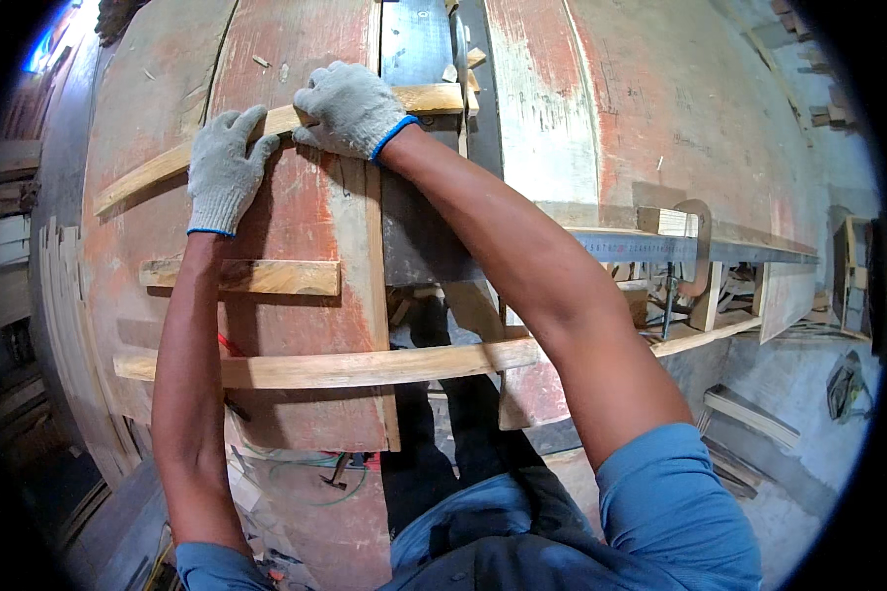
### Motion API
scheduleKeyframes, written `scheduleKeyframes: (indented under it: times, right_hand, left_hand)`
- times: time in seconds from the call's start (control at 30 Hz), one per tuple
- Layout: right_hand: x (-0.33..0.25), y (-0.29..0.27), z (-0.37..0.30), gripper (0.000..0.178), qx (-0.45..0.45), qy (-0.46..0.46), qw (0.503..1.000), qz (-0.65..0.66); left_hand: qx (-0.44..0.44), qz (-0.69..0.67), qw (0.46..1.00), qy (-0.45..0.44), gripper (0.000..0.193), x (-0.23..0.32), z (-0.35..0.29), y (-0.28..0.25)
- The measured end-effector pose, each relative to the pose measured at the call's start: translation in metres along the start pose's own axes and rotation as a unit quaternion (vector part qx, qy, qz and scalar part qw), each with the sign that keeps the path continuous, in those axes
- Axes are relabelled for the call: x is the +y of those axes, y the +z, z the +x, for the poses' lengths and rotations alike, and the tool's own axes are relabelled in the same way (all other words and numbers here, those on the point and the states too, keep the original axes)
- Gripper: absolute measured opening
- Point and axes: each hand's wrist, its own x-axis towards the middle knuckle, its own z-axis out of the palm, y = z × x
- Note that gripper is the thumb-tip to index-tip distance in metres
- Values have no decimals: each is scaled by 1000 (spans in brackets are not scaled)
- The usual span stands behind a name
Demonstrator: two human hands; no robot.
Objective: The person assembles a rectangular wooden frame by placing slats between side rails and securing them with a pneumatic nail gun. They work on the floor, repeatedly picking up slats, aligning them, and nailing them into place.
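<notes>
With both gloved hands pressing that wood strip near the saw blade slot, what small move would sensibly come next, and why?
Probably a slow push of the wood strip forward. Both the left hand and right hand lie flat on top of it, and its right end sits at the blade slot, so steady pressure with fingers away from the slot seems called for.

Head-worn fisheye — steeply down, close over workbench

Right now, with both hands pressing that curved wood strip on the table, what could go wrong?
1. The right hand lies close to the dark saw slot; a slip could be dangerous.
2. The curved strip may shift under the left hand.
3. The long strip overhangs the table edge and might fall.
</notes>
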Motion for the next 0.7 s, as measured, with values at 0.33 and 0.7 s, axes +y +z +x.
scheduleKeyframes:
  times: [0.33, 0.7]
  right_hand:
    - [-19, -11, -8, 38, -45, 30, 998, -7]
    - [-104, -52, -78, 34, -65, 51, 995, 59]
  left_hand:
    - [-27, 15, 999, 40, 41, -2, -8, -14]
    - [-56, -5, 994, 96, 52, 29, -101, -57]
